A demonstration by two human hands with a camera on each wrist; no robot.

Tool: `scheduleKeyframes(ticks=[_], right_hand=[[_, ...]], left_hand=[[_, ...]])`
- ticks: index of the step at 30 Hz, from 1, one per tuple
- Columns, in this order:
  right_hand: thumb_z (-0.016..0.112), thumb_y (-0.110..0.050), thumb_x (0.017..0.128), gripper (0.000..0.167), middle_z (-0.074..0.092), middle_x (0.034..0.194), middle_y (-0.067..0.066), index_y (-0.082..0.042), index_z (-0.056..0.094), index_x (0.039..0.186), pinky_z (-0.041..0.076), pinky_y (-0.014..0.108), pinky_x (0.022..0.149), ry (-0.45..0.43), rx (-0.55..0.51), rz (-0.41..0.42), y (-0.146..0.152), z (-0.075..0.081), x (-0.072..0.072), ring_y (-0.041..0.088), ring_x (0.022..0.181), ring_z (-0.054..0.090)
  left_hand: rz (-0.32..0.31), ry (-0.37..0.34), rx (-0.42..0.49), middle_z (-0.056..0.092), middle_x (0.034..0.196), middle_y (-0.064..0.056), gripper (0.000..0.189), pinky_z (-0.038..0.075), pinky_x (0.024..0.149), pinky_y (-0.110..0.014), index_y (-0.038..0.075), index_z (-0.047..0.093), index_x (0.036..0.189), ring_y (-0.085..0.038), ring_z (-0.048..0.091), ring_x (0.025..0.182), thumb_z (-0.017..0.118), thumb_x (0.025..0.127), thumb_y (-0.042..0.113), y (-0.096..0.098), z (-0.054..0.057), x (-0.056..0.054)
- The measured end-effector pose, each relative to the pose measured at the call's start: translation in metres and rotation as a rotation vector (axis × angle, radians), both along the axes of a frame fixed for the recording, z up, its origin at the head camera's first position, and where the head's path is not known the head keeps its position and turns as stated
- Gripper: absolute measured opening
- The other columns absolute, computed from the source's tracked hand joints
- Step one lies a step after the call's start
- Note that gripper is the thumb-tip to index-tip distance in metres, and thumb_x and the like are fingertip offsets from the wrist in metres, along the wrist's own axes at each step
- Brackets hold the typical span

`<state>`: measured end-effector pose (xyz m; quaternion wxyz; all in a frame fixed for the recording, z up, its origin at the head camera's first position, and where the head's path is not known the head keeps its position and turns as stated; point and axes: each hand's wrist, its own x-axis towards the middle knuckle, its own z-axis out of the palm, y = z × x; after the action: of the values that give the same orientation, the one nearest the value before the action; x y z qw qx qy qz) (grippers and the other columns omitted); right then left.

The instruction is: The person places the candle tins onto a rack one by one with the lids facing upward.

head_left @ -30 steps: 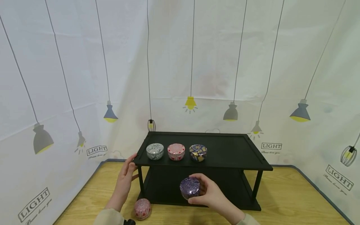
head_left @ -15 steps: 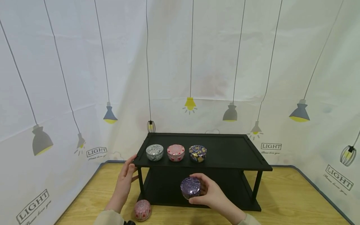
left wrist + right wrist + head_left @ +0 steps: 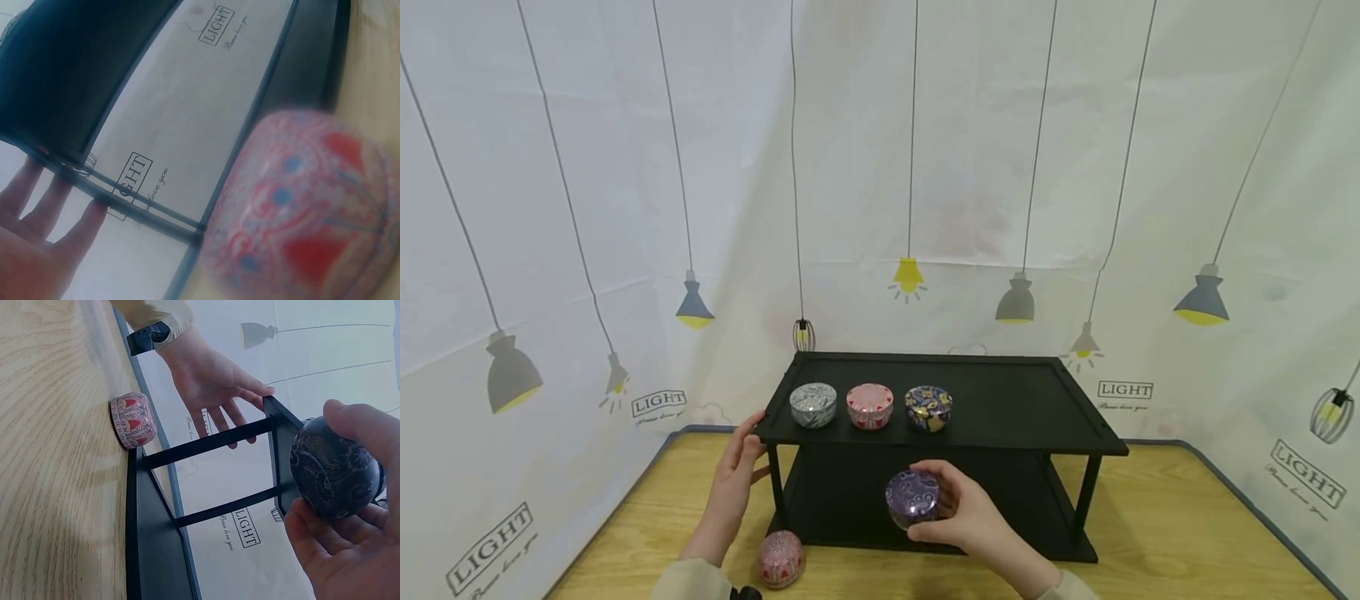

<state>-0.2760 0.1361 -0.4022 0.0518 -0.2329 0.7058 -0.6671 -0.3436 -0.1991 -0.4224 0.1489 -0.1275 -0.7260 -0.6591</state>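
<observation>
At the near side, a pink-and-red patterned tin (image 3: 780,558) stands on the wood-grain table (image 3: 1165,517), just beside the front left corner of a two-tier black stand (image 3: 1007,400); whether the two touch, I cannot tell. Pale sleeves (image 3: 692,581) reach in on both sides, with a dark band (image 3: 149,339) at the left wrist. The right hand (image 3: 973,512) keeps a narrow grip on a purple paisley tin (image 3: 912,498), its thumb on the near side and its fingers round the far side. That tin is in the air in front of the stand, its lid tipped toward the head camera. The left hand (image 3: 736,479) has a wide, loose grip, its fingers extended and touching the left edge of the upper tier. Farther back, on that tier, three tins sit upright in a row with gaps between them: a grey-white leafy one (image 3: 813,406), a pink one with red hearts (image 3: 870,407) and a navy-and-yellow one (image 3: 928,408). Behind everything hangs a pale cloth (image 3: 970,167) printed with pendant lamps and the word "LIGHT".
</observation>
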Motion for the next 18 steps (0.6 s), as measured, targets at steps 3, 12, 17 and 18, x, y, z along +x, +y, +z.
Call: scheduleKeyframes(ticks=[3,12,17,18], right_hand=[[0.082,-0.005,0.077,0.07,0.054,0.128,0.018,0.004,0.045,0.135,0.053,0.033,0.086,0.011,0.007,-0.006,0.0013,-0.0008,0.0004,0.026,0.11,0.059],[0.083,-0.008,0.076,0.068,0.056,0.127,0.016,0.001,0.047,0.134,0.052,0.031,0.085,0.043,0.059,-0.047,0.0044,0.0009,-0.0001,0.025,0.109,0.06],[0.082,-0.009,0.077,0.067,0.057,0.126,0.016,0.0,0.048,0.133,0.052,0.031,0.085,0.059,0.069,-0.051,0.0059,0.0019,0.0008,0.024,0.107,0.061],[0.082,-0.009,0.077,0.066,0.057,0.126,0.016,0.0,0.048,0.133,0.052,0.031,0.085,0.06,0.068,-0.053,0.0062,0.002,0.001,0.024,0.107,0.061]], left_hand=[[-0.001,0.004,0.001,0.033,0.149,-0.014,0.046,0.04,0.097,-0.06,0.017,0.034,0.15,-0.008,0.05,0.113,0.033,0.107,0.035,-0.0001,-0.0011,-0.0001],[-0.009,0.004,-0.001,0.033,0.149,-0.015,0.048,0.04,0.097,-0.06,0.014,0.032,0.151,0.0,0.05,0.108,0.032,0.107,0.035,-0.0008,-0.0003,-0.0003],[-0.012,0.006,0.004,0.033,0.148,-0.014,0.049,0.039,0.097,-0.061,0.014,0.031,0.151,0.0,0.05,0.108,0.032,0.107,0.036,0.0001,-0.0011,-0.0007],[-0.012,0.007,0.005,0.033,0.149,-0.014,0.049,0.039,0.097,-0.061,0.013,0.031,0.151,0.0,0.05,0.108,0.032,0.107,0.036,0.0003,-0.0012,-0.0008]])
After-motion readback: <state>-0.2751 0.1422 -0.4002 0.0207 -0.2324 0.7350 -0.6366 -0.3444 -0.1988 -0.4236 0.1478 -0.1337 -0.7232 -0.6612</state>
